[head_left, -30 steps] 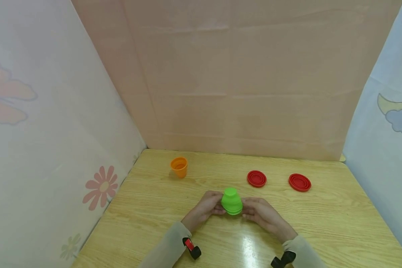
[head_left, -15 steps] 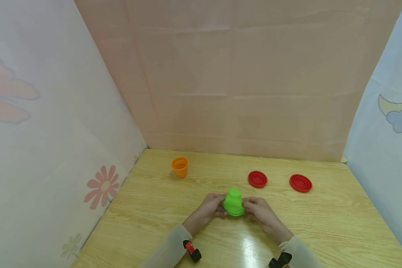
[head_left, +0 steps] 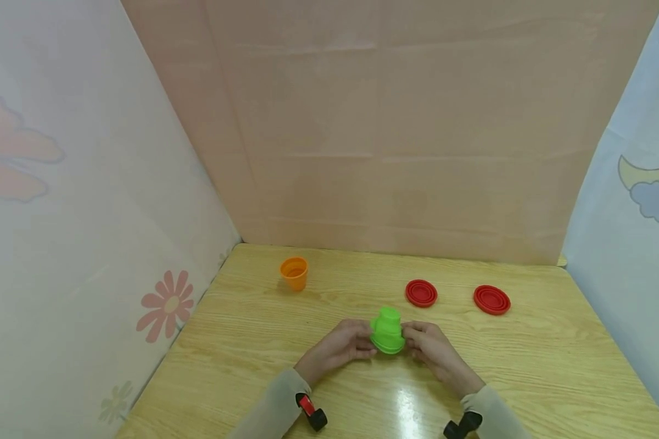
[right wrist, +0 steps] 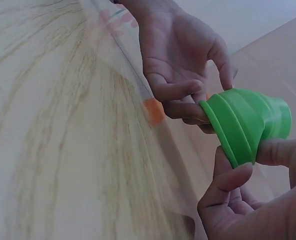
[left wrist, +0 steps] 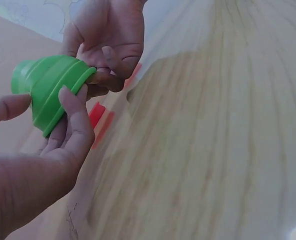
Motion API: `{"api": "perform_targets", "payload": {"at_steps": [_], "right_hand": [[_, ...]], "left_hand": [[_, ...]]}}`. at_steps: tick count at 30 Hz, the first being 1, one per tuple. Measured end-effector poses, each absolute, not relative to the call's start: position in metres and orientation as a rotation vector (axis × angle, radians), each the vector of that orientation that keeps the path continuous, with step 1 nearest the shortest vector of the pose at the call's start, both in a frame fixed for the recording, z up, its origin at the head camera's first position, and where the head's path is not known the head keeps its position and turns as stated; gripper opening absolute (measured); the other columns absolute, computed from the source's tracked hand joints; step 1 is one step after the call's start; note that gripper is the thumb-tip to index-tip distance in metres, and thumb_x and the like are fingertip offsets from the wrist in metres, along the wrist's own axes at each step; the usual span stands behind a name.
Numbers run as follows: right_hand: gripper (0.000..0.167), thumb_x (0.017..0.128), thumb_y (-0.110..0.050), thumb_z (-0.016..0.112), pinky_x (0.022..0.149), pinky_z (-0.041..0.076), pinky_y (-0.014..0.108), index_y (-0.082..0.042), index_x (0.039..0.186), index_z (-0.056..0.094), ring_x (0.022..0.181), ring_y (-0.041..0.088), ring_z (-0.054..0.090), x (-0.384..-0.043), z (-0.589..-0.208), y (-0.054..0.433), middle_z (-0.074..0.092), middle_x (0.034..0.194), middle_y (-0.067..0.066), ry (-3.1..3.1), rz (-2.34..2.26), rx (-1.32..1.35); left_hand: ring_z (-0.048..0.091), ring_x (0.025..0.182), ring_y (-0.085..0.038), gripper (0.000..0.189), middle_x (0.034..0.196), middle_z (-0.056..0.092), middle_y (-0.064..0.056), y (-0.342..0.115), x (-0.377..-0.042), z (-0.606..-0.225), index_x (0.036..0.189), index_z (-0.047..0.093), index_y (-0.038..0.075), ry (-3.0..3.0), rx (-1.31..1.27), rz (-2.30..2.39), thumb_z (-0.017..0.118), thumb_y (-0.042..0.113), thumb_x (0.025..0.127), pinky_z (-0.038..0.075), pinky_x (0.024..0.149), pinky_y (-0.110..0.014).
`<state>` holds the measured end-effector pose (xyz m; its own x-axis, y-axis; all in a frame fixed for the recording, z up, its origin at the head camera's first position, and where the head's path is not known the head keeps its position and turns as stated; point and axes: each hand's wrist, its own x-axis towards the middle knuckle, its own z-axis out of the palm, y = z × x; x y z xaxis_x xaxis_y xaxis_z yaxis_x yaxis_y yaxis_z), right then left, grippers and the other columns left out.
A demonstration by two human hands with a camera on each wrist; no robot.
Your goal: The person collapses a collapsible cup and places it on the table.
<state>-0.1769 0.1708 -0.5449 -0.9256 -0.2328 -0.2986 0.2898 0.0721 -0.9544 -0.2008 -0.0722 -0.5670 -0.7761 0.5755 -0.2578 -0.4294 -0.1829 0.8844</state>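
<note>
A green collapsible cup (head_left: 387, 332) is held base-up between the two hands above the table, its stepped rings partly drawn out and its rim downward. On its left side, my left hand (head_left: 345, 346) has the thumb against the wall and the fingers at the rim, as the left wrist view shows on the cup (left wrist: 58, 90). My right hand (head_left: 432, 350) pinches the opposite side; in the right wrist view its thumb (right wrist: 273, 151) presses the cup wall while curled fingers meet the rim. The cup's inside is hidden from the head view.
An orange cup (head_left: 293, 274) stands upright at the back left of the wooden table (head_left: 241, 329). Two flat red collapsed cups (head_left: 421, 293) (head_left: 492, 299) lie behind and right of the hands. Cloth-covered walls rise at the back and both sides.
The green cup has shifted slightly right and its rings have changed shape, with the upper part now standing more distinctly above the wide rim. Both hands keep to its sides.
</note>
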Motion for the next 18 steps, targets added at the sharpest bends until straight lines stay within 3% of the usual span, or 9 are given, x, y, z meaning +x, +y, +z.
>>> {"api": "perform_targets", "payload": {"at_steps": [5,9,14,18], "right_hand": [[0.037,0.105,-0.021,0.059,0.072,0.051,0.021,0.006,0.131,0.062,0.089,0.008,0.063,-0.178,-0.546,0.178,0.072,0.102,-0.006,1.833,-1.913,-0.078],[0.041,0.104,-0.019,0.064,0.076,0.053,0.021,0.005,0.137,0.056,0.095,0.008,0.065,-0.179,-0.547,0.182,0.073,0.108,-0.005,1.706,-1.911,-0.172],[0.052,0.098,-0.013,0.073,0.075,0.056,0.023,0.007,0.14,0.049,0.092,0.008,0.063,-0.179,-0.55,0.18,0.072,0.109,-0.004,1.718,-1.907,-0.179],[0.046,0.095,-0.013,0.075,0.072,0.055,0.022,0.005,0.132,0.054,0.088,0.007,0.062,-0.178,-0.549,0.174,0.072,0.103,-0.005,1.777,-1.912,-0.122]], "left_hand": [[0.071,0.086,-0.012,0.023,0.099,0.073,-0.003,-0.068,-0.199,-0.567,0.119,0.068,-0.001,1.557,0.148,1.974,0.058,0.007,0.1,0.061,0.08,-0.025],[0.068,0.084,-0.012,0.034,0.101,0.071,-0.006,-0.066,-0.198,-0.566,0.129,0.065,-0.007,1.679,0.115,1.969,0.059,0.007,0.099,0.06,0.076,-0.022],[0.067,0.082,-0.013,0.039,0.106,0.072,-0.012,-0.06,-0.198,-0.565,0.132,0.061,-0.011,1.843,0.092,1.959,0.059,0.005,0.097,0.06,0.071,-0.021],[0.068,0.08,-0.013,0.039,0.109,0.077,-0.016,-0.054,-0.197,-0.561,0.13,0.063,-0.01,1.982,0.06,1.934,0.06,0.002,0.092,0.061,0.068,-0.021]]}}
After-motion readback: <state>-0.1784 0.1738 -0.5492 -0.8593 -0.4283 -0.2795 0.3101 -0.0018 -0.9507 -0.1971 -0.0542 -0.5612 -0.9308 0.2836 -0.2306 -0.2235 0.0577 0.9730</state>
